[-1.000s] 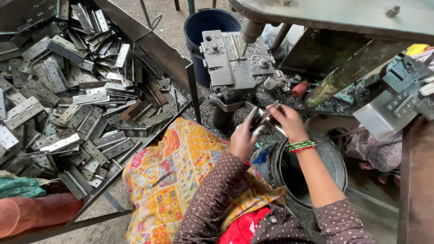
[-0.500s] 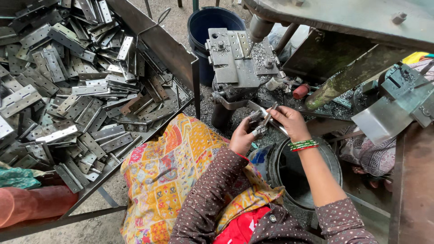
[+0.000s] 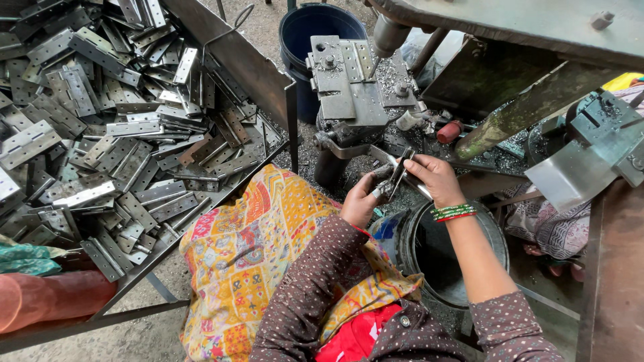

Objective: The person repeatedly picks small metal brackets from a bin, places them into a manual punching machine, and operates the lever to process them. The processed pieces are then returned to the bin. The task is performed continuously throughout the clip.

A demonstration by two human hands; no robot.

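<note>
— Holding that metal hinge (image 3: pixel 396 175) between both hands, are you? Where does it sit?

— At about 12 o'clock from your lap, just below the jig block (image 3: pixel 349 84). Your left hand (image 3: pixel 362 198) has its fingers closed under its lower end; your right hand (image 3: pixel 436 177) pinches the upper edge.

— How will it handle?

— Probably stiff, fairly light, with sharp stamped edges. Grip the flat leaves, not the edges; the knuckle may swing.

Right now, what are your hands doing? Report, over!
Left hand and right hand both gripping one flat grey metal hinge. Held over black round bucket, in front of grey steel press jig. Nothing between hands and jig.
</note>
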